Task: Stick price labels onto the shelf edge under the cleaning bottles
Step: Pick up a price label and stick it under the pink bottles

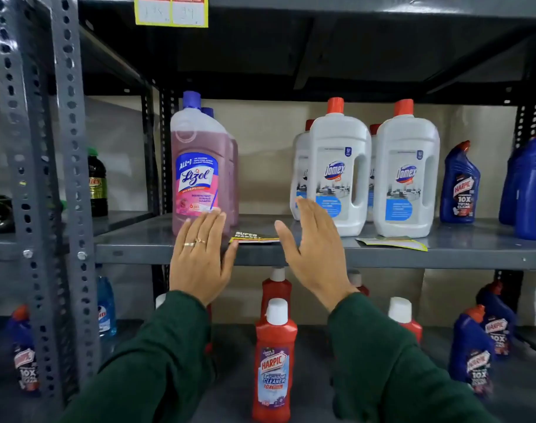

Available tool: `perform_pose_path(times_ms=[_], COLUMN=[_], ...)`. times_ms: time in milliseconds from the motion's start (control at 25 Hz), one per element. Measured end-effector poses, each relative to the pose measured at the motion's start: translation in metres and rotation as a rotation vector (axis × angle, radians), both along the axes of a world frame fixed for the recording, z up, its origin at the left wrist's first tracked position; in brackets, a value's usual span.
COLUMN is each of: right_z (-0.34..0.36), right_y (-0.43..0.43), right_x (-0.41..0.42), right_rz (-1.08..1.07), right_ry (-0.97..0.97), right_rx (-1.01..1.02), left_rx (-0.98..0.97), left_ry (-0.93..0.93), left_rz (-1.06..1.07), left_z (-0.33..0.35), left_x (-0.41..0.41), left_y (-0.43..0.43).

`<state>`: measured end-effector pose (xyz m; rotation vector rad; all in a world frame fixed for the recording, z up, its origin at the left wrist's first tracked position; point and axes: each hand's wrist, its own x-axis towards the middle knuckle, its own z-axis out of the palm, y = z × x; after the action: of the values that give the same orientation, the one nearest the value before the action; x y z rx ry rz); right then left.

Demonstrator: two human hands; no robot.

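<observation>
A yellow-edged price label (pixel 254 237) printed "SUPER MARKET" lies flat on the grey shelf (pixel 443 256), near its front edge, between my two hands. My left hand (pixel 199 257) is raised flat with fingers apart, in front of a pink Lizol bottle (pixel 196 169); its thumb is close to the label's left end. My right hand (pixel 312 254) is open too, palm turned left, in front of a white Domex bottle (pixel 337 169). A second label (pixel 392 242) lies on the shelf below another Domex bottle (pixel 405 172). Neither hand holds anything.
Blue Harpic bottles (pixel 459 184) stand at the shelf's right end. A yellow price tag (pixel 171 10) is stuck on the upper shelf edge. Red Harpic bathroom cleaner bottles (pixel 274 361) and blue ones stand on the lower shelf. A perforated grey upright (pixel 68 148) stands left.
</observation>
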<state>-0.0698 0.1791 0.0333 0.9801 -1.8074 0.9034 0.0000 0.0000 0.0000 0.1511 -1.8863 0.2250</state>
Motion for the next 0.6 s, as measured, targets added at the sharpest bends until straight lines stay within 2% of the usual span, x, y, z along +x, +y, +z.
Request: perform_pose_path(times_ms=[80, 160, 280, 360, 480, 600], right_z=[0.008, 0.018, 0.018, 0.017, 0.016, 0.007], right_y=[-0.017, -0.031, -0.045, -0.046, -0.044, -0.037], right_x=[-0.007, -0.015, -0.021, -0.022, -0.024, -0.020], right_rz=[0.072, -0.030, -0.227, -0.249, -0.119, 0.077], right_ry=[-0.197, -0.340, -0.389, -0.379, -0.363, -0.335], right_rx=[0.005, 0.143, 0.375, 0.404, 0.219, -0.076], left_rx=[0.013, 0.000, 0.009, -0.002, 0.016, 0.039], left_ry=[-0.020, -0.038, -0.016, 0.004, 0.034, 0.067], left_rz=[0.066, 0.118, 0.108, 0.111, 0.098, 0.073], left_z=[-0.012, -0.028, -0.024, -0.025, -0.029, -0.032], left_x=[0.001, 0.002, -0.001, -0.004, -0.010, -0.011], left_y=[-0.014, -0.025, -0.027, -0.026, -0.026, -0.023])
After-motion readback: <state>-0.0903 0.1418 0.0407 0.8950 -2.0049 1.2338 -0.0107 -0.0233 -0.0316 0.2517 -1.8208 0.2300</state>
